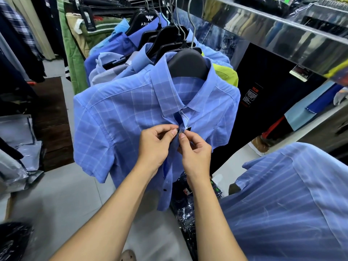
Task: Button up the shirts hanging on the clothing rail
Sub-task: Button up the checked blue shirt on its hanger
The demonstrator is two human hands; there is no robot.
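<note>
Blue checked short-sleeve shirt hangs front and centre on a black hanger, hook going up to the chrome clothing rail that runs across the upper right. Collar is down, top of the placket is closed just under it.

Left hand grip: thumb and forefinger pinching the placket edge from the left, about chest height. Right hand grip: thumb and forefinger pinching the same spot from the right, fingers curled. Fingertips of both hands nearly meet on the fabric. The button itself is hidden under the fingers, so can't tell if it's through the hole.

Below the hands the shirt front hangs open; one dark button shows on the lower placket edge, unfastened.

Behind it on the same rail: more blue shirts on black hangers, one hanger printed with white lettering, only partly readable. A lime-green garment sits just behind the checked shirt's right shoulder side.

Lower right, close to the camera: a blue striped shirt, hanger not visible.

Left side: green trousers and dark garments hanging, plastic-bagged clothes stacked near the floor. More bagged dark items on the grey floor under the checked shirt.
</note>
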